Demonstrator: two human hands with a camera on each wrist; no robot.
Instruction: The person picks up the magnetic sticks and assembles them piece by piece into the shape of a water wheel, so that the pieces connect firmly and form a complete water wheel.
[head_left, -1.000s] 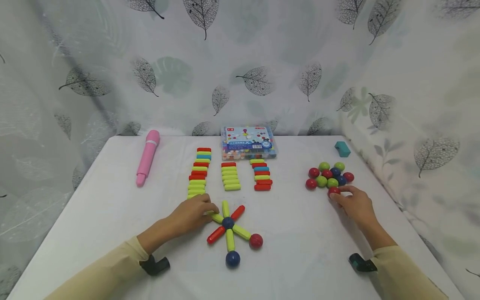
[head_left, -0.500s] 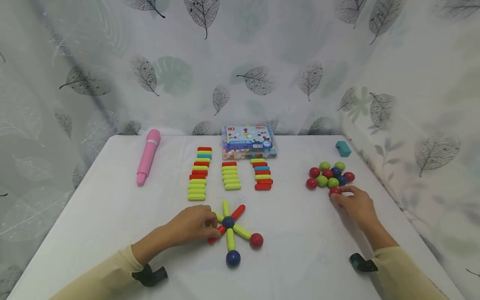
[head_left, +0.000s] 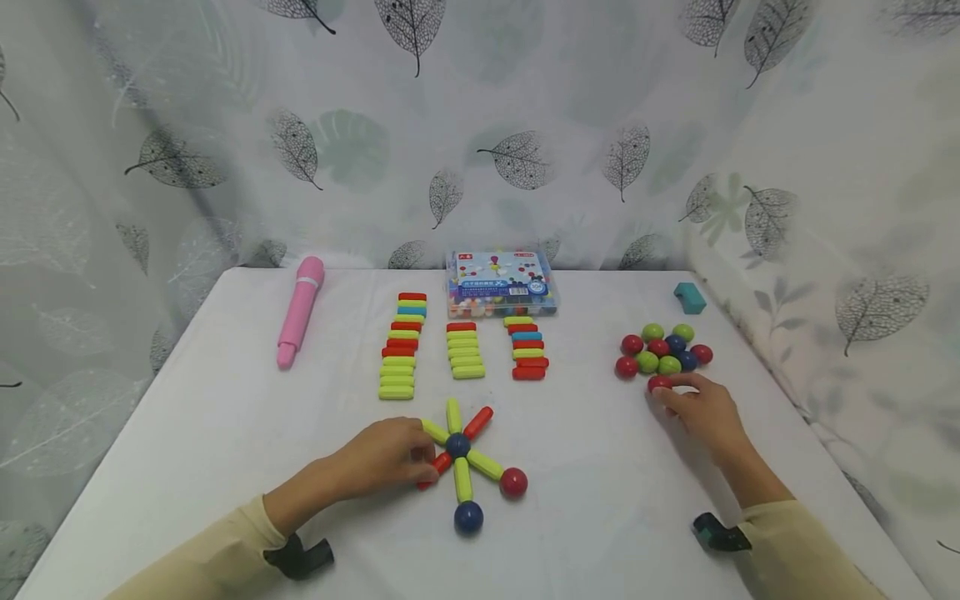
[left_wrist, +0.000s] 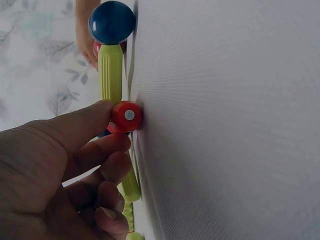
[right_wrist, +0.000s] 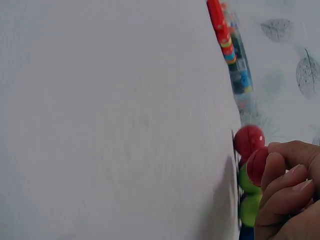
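Observation:
On the white table lies a star-shaped model with a dark blue ball hub and several yellow-green and red rods around it. One rod ends in a red ball, another in a blue ball. My left hand pinches the red rod at the hub's near left between thumb and forefinger; the rod's round end faces the left wrist camera. At the right, my right hand holds a loose red ball by thumb and fingers, just in front of a cluster of red, green and blue balls.
Three columns of short coloured rods lie behind the model. A clear plastic box stands at the back edge. To the left is a pink stick-like tool; a small teal piece sits at the back right.
My left hand has shifted from the upper-left yellow-green rod down to the lower-left red rod and pinches it. My right hand has moved the red ball slightly left, away from the cluster.

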